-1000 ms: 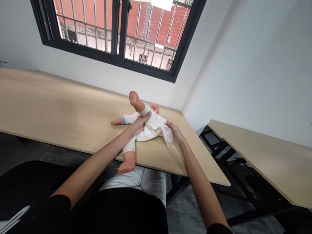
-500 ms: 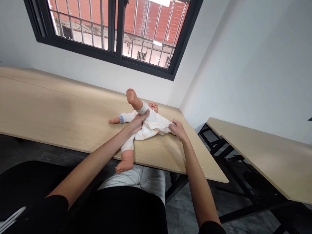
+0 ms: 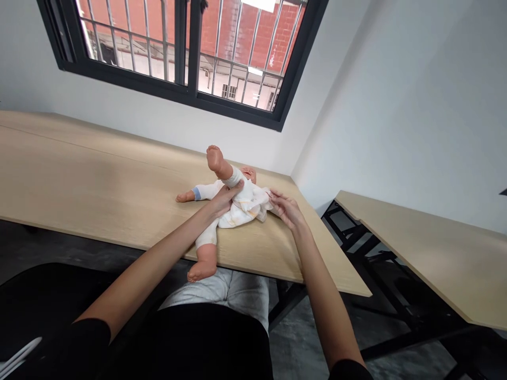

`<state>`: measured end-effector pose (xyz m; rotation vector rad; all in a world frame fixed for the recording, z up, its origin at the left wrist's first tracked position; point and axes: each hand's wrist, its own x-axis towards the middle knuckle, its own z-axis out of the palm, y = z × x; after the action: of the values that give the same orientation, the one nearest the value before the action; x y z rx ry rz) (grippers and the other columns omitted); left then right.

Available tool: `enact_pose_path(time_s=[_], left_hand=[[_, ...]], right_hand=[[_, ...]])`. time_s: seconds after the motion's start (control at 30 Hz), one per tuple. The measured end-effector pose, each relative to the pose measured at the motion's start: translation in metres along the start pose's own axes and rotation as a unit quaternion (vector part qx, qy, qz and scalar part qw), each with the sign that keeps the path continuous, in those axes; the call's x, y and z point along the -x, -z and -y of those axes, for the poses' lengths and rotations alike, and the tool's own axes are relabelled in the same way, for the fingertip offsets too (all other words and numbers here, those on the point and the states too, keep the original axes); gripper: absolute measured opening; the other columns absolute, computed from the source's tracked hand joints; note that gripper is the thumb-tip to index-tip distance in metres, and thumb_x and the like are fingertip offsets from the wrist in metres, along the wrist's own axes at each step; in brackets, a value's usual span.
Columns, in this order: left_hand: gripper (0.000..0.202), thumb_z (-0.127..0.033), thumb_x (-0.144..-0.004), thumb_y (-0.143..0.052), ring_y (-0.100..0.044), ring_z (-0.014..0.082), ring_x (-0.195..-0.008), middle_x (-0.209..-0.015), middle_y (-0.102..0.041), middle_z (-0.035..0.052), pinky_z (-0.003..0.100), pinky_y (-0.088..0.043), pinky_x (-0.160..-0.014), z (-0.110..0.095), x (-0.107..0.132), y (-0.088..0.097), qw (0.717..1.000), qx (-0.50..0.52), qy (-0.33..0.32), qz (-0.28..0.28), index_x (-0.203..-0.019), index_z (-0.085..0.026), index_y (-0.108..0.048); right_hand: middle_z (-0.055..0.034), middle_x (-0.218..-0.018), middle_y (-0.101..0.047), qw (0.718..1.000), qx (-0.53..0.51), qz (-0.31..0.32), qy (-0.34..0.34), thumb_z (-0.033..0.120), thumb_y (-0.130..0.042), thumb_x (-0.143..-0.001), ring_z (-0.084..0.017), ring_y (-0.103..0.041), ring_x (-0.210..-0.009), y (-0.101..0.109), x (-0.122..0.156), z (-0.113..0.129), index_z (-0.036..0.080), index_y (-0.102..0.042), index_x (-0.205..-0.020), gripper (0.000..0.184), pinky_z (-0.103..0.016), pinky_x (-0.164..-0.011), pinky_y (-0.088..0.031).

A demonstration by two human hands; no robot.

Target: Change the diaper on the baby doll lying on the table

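A baby doll (image 3: 241,208) in white clothes with pale yellow marks lies on its back on the wooden table, its head at the far side. My left hand (image 3: 226,199) is closed round the thigh of its raised leg (image 3: 219,162), the thumb on top; the fingers beneath are mostly hidden. The other leg (image 3: 205,258) hangs over the table's near edge. Beside the doll's hip, my right hand (image 3: 288,208) has its fingers stretched out and apart, their tips at the loose, bunched cloth (image 3: 263,203) of the garment. One doll arm with a blue cuff (image 3: 196,193) points left.
The wooden table (image 3: 99,174) runs along the wall beneath a barred window (image 3: 190,95). A second table (image 3: 428,248) with black folding legs stands to the right, across a gap. A black chair (image 3: 47,295) is at the lower left.
My right hand has let go of the stretched cloth and its fingers have spread. The cloth has fallen slack toward the doll's body. My left hand keeps its hold on the leg.
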<state>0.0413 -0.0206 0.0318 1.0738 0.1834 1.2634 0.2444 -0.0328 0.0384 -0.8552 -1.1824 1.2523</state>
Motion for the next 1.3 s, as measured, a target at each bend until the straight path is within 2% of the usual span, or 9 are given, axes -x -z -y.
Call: enact_pose_path(time_s=[0.13, 0.3, 0.43, 0.6, 0.8, 0.87, 1.0, 1.07, 1.3], left_hand=[[0.049, -0.042, -0.073, -0.075, -0.06, 0.0276, -0.106, -0.097, -0.069, 0.0065, 0.041, -0.042, -0.098, -0.003, 0.004, -0.002, 1.0, -0.003, 0.014, 0.005, -0.112, -0.017, -0.06], [0.044, -0.04, -0.074, -0.075, -0.061, 0.0282, -0.103, -0.1, -0.069, 0.0086, 0.043, -0.043, -0.097, -0.002, 0.002, 0.005, 1.0, -0.012, 0.011, -0.01, -0.108, -0.015, -0.063], [0.044, -0.041, -0.073, -0.076, -0.061, 0.0297, -0.104, -0.098, -0.07, 0.0088, 0.044, -0.043, -0.097, -0.002, 0.002, 0.005, 1.0, -0.015, 0.005, -0.003, -0.106, -0.015, -0.065], [0.043, -0.042, -0.074, -0.075, -0.059, 0.0292, -0.109, -0.105, -0.069, 0.0089, 0.043, -0.04, -0.101, 0.001, 0.002, 0.008, 1.0, -0.022, 0.005, -0.005, -0.107, -0.016, -0.065], [0.042, -0.039, -0.076, -0.074, -0.055, 0.0285, -0.117, -0.116, -0.066, 0.0092, 0.04, -0.04, -0.102, 0.003, 0.0, 0.013, 1.0, -0.024, -0.007, -0.003, -0.11, -0.017, -0.063], [0.041, -0.037, -0.076, -0.074, -0.053, 0.0282, -0.119, -0.119, -0.064, 0.0094, 0.039, -0.039, -0.103, 0.003, -0.001, 0.013, 0.999, -0.032, -0.007, -0.007, -0.111, -0.017, -0.063], [0.04, -0.038, -0.076, -0.075, -0.053, 0.0289, -0.119, -0.119, -0.065, 0.0105, 0.04, -0.037, -0.105, 0.004, -0.002, 0.013, 0.999, -0.035, -0.023, -0.002, -0.107, -0.015, -0.065], [0.041, -0.038, -0.075, -0.075, -0.053, 0.0289, -0.119, -0.118, -0.065, 0.0101, 0.041, -0.036, -0.106, 0.004, -0.003, 0.013, 0.999, -0.04, -0.025, -0.007, -0.108, -0.016, -0.065], [0.047, -0.033, -0.065, -0.082, -0.052, 0.0334, -0.118, -0.11, -0.068, 0.0095, 0.044, -0.034, -0.105, 0.0, 0.004, 0.011, 0.991, -0.127, -0.001, -0.039, -0.106, -0.016, -0.067]], right_hand=[[-0.007, -0.107, -0.067, 0.98, 0.185, 0.007, 0.065, 0.028, -0.073, -0.067, -0.017, -0.063, -0.093, -0.002, -0.001, -0.012, 0.018, -0.065, -0.102, 0.037, -0.032, -0.088, -0.051], [-0.0079, -0.11, -0.066, 0.937, 0.32, 0.022, 0.134, 0.041, -0.071, -0.068, -0.02, -0.059, -0.097, -0.005, 0.0, -0.016, 0.02, -0.065, -0.105, 0.043, -0.036, -0.087, -0.047], [-0.0049, -0.104, -0.067, 0.927, 0.344, 0.053, 0.142, 0.044, -0.07, -0.068, -0.02, -0.059, -0.092, -0.009, 0.001, -0.018, 0.021, -0.066, -0.1, 0.039, -0.032, -0.081, -0.046], [-0.0005, -0.065, -0.06, 0.941, 0.316, -0.012, 0.125, 0.045, -0.058, -0.073, -0.014, -0.052, -0.054, -0.01, -0.004, -0.023, 0.019, -0.062, -0.08, 0.027, -0.027, -0.056, -0.041], [0.005, -0.049, -0.048, 0.936, 0.335, -0.062, 0.091, 0.045, -0.059, -0.07, -0.013, -0.042, -0.04, -0.01, -0.001, -0.028, 0.02, -0.055, -0.079, 0.028, -0.025, -0.045, -0.03], [0.0042, -0.051, -0.049, 0.918, 0.368, -0.092, 0.119, 0.041, -0.062, -0.067, -0.014, -0.046, -0.046, -0.01, -0.001, -0.028, 0.021, -0.052, -0.073, 0.023, -0.025, -0.049, -0.034], [0.0016, -0.06, -0.051, 0.854, 0.455, -0.136, 0.214, 0.033, -0.063, -0.065, -0.016, -0.048, -0.06, -0.008, -0.001, -0.026, 0.022, -0.05, -0.065, 0.017, -0.028, -0.06, -0.037], [-0.0003, -0.065, -0.054, 0.847, 0.465, -0.106, 0.233, 0.031, -0.06, -0.068, -0.016, -0.048, -0.063, -0.008, -0.002, -0.025, 0.022, -0.053, -0.066, 0.011, -0.029, -0.063, -0.038], [-0.005, -0.094, -0.064, 0.908, 0.363, 0.055, 0.203, 0.033, -0.048, -0.077, -0.02, -0.057, -0.088, -0.016, 0.0, -0.028, 0.021, -0.065, -0.084, 0.022, -0.032, -0.08, -0.044]])
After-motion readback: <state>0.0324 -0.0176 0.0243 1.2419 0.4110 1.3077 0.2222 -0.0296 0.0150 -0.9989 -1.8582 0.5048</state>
